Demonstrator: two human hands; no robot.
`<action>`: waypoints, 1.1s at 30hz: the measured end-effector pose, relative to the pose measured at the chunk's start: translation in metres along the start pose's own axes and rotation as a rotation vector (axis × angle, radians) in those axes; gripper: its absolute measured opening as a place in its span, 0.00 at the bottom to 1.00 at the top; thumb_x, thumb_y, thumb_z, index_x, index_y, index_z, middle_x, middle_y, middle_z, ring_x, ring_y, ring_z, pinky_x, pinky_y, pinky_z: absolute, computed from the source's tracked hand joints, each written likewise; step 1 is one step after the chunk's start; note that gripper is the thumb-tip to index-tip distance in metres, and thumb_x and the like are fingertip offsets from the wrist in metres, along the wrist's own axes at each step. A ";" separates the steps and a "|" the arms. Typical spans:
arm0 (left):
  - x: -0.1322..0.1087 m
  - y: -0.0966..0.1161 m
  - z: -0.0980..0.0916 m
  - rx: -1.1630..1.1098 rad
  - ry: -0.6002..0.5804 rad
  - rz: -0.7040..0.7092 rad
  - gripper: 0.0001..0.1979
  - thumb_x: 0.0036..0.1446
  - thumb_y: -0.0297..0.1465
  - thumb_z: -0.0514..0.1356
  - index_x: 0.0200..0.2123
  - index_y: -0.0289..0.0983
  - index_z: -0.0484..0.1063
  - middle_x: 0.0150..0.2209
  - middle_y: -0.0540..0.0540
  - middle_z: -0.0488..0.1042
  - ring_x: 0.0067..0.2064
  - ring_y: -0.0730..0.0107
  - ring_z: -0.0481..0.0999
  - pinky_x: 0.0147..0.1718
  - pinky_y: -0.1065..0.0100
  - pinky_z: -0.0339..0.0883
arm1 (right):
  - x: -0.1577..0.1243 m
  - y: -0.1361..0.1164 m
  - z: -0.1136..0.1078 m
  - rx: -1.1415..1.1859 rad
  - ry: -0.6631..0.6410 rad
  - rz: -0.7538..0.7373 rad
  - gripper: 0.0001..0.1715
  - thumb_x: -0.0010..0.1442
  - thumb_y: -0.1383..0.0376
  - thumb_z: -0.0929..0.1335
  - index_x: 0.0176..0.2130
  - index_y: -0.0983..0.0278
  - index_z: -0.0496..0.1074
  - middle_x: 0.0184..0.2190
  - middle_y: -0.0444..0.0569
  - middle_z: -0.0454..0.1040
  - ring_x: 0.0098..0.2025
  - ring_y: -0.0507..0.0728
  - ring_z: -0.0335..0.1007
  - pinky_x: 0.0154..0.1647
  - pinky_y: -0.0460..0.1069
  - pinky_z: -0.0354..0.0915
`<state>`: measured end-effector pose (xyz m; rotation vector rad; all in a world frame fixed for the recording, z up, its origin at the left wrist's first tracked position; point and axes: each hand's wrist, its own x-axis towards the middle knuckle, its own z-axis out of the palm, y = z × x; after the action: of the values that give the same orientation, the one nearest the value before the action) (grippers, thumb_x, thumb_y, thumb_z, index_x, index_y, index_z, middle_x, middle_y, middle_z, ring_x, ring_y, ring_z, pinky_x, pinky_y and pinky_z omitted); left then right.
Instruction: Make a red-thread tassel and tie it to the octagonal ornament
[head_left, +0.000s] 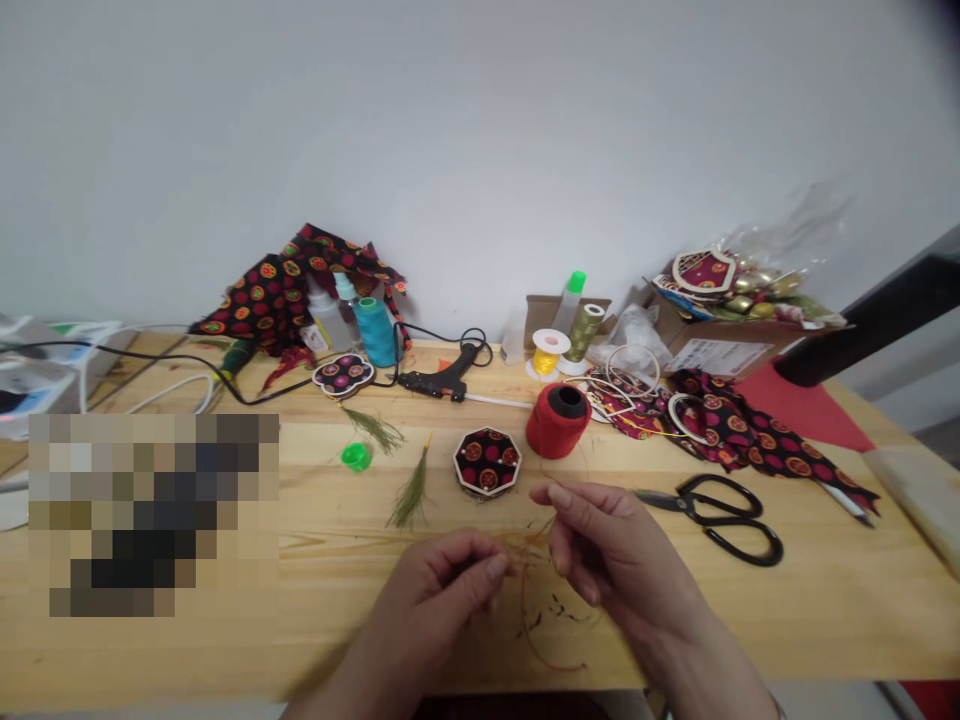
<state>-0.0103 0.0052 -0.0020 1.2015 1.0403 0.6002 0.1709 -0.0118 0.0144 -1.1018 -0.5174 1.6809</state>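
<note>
My left hand (450,590) is closed in a pinch near the table's front edge, thumb against forefinger. A thin reddish thread (525,610) hangs from its fingertips, curving down over the wood. My right hand (607,545) also pinches, slightly higher and to the right, and fine strands run between the two hands. From the red thread cone (551,430) a faint strand leads towards my right fingers. Just beyond my hands lies an octagonal ornament (487,462) with patterned dark fabric and a pale rim. Green tassels (411,490) rest left of it.
Black-handled scissors (731,520) lie right of my right hand. Behind are a glue gun (446,375), a yellow thread spool (546,358), a teal thread cone (379,332) and patterned fabric (750,420). A green cap (356,457) sits at left. A blurred patch covers the left front.
</note>
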 end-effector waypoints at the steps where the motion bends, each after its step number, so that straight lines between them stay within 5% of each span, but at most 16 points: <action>1: 0.000 -0.001 -0.001 -0.008 0.041 0.036 0.10 0.54 0.37 0.62 0.28 0.38 0.77 0.22 0.53 0.68 0.25 0.72 0.62 0.25 0.72 0.55 | -0.001 0.001 0.002 -0.001 -0.016 0.010 0.17 0.52 0.56 0.75 0.33 0.68 0.78 0.13 0.44 0.74 0.08 0.44 0.60 0.08 0.37 0.42; 3: 0.000 -0.002 0.000 -0.027 0.070 0.105 0.12 0.53 0.36 0.63 0.41 0.40 0.77 0.28 0.51 0.73 0.28 0.70 0.65 0.28 0.71 0.59 | -0.003 0.002 0.006 -0.009 -0.058 0.036 0.18 0.51 0.55 0.75 0.33 0.69 0.78 0.13 0.45 0.75 0.08 0.44 0.59 0.07 0.37 0.43; 6: -0.001 0.002 0.005 -0.070 -0.073 0.108 0.22 0.55 0.33 0.63 0.54 0.44 0.71 0.30 0.51 0.75 0.31 0.68 0.68 0.32 0.70 0.61 | -0.005 0.003 0.010 -0.035 -0.106 0.066 0.20 0.51 0.54 0.75 0.33 0.70 0.78 0.14 0.46 0.75 0.08 0.45 0.60 0.07 0.38 0.43; 9: -0.002 0.008 0.009 -0.070 -0.205 0.062 0.12 0.57 0.32 0.61 0.44 0.41 0.78 0.27 0.51 0.74 0.31 0.68 0.70 0.32 0.69 0.62 | -0.005 0.001 0.009 -0.044 -0.098 0.069 0.19 0.52 0.55 0.74 0.33 0.70 0.78 0.14 0.46 0.75 0.08 0.45 0.60 0.07 0.38 0.44; 12: 0.000 0.010 0.009 0.008 -0.116 0.033 0.08 0.55 0.31 0.61 0.26 0.38 0.79 0.22 0.52 0.71 0.27 0.70 0.67 0.28 0.71 0.59 | -0.003 0.000 0.006 -0.034 -0.064 0.057 0.18 0.51 0.55 0.75 0.33 0.69 0.78 0.14 0.46 0.75 0.08 0.45 0.60 0.07 0.38 0.45; 14: 0.001 0.007 0.006 0.015 -0.021 0.079 0.07 0.54 0.31 0.62 0.25 0.38 0.77 0.23 0.52 0.71 0.28 0.70 0.67 0.29 0.71 0.60 | -0.001 0.001 0.005 -0.032 -0.063 0.056 0.18 0.51 0.55 0.75 0.33 0.69 0.78 0.14 0.46 0.76 0.08 0.45 0.60 0.07 0.38 0.45; 16: 0.002 0.004 0.005 -0.049 0.001 0.137 0.07 0.55 0.32 0.62 0.37 0.41 0.78 0.26 0.52 0.73 0.31 0.68 0.70 0.32 0.70 0.62 | 0.000 0.002 0.006 -0.032 -0.083 0.063 0.18 0.51 0.55 0.74 0.33 0.69 0.78 0.15 0.46 0.76 0.08 0.45 0.61 0.07 0.37 0.45; 18: 0.001 0.002 0.005 -0.133 -0.093 0.137 0.20 0.57 0.34 0.61 0.54 0.43 0.69 0.29 0.51 0.75 0.33 0.66 0.72 0.35 0.68 0.63 | 0.000 0.003 0.010 -0.041 -0.118 0.073 0.18 0.52 0.55 0.74 0.33 0.69 0.77 0.15 0.47 0.76 0.08 0.46 0.62 0.07 0.38 0.45; 20: 0.001 0.002 0.007 -0.173 -0.228 0.111 0.25 0.59 0.36 0.60 0.59 0.43 0.64 0.30 0.49 0.75 0.34 0.65 0.72 0.35 0.67 0.63 | 0.001 0.002 0.014 -0.061 -0.152 0.082 0.19 0.52 0.55 0.74 0.32 0.70 0.77 0.15 0.48 0.76 0.09 0.46 0.63 0.07 0.38 0.44; 22: 0.001 0.004 0.009 -0.143 -0.261 0.116 0.17 0.59 0.37 0.60 0.51 0.40 0.72 0.30 0.49 0.74 0.34 0.66 0.72 0.35 0.67 0.62 | 0.002 -0.002 0.018 -0.085 -0.167 0.076 0.19 0.52 0.55 0.73 0.32 0.70 0.77 0.14 0.47 0.76 0.08 0.46 0.61 0.07 0.38 0.44; 26: 0.006 0.005 0.009 -0.047 -0.076 0.057 0.11 0.57 0.36 0.61 0.28 0.35 0.78 0.21 0.53 0.67 0.25 0.73 0.64 0.25 0.72 0.57 | 0.010 -0.019 0.020 -0.142 -0.139 0.007 0.17 0.51 0.56 0.74 0.31 0.70 0.77 0.11 0.43 0.72 0.07 0.43 0.54 0.07 0.39 0.42; 33: 0.006 -0.002 0.005 -0.157 0.036 0.003 0.11 0.53 0.37 0.64 0.25 0.36 0.78 0.18 0.54 0.68 0.21 0.75 0.63 0.22 0.74 0.56 | 0.034 -0.053 0.017 -0.139 -0.110 -0.111 0.16 0.48 0.58 0.76 0.28 0.70 0.76 0.11 0.41 0.70 0.08 0.41 0.51 0.09 0.38 0.39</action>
<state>-0.0034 0.0070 -0.0057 1.0586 1.0032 0.6952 0.1812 0.0429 0.0486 -1.0633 -0.7617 1.6337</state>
